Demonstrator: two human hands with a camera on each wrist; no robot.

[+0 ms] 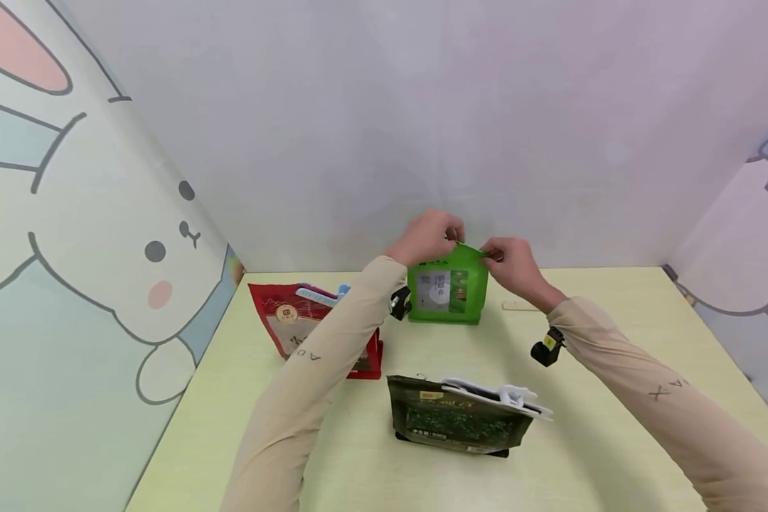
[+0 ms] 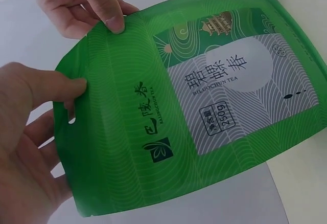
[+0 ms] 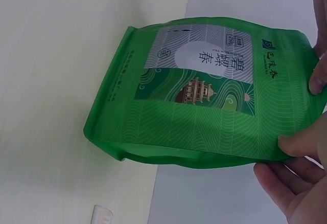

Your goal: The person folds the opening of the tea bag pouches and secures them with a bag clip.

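A pale yellow-green bench (image 1: 614, 341) sits in a corner, with a plain white wall behind it and cartoon rabbit panels on the left and right walls. At the far middle of the bench a green tea pouch (image 1: 448, 290) stands upright on its base. The left hand (image 1: 427, 237) pinches the pouch's top edge at its left corner, fingers curled over it, and the right hand (image 1: 515, 264) pinches the same top edge at its right corner; both hands have a closed grip on the pouch. The left wrist view shows the pouch's front close up, with a grey label panel, a pagoda drawing and the thumbs pressed on the sealed top strip. To the left, partly behind the left sleeve, stands a red pouch (image 1: 288, 320) with a blue clip (image 1: 320, 294) on its top. Nearer the person, a dark green pouch (image 1: 454, 423) stands with a white clip (image 1: 499, 395) across its top. A small pale object (image 1: 518, 305) lies on the bench just right of the green tea pouch.
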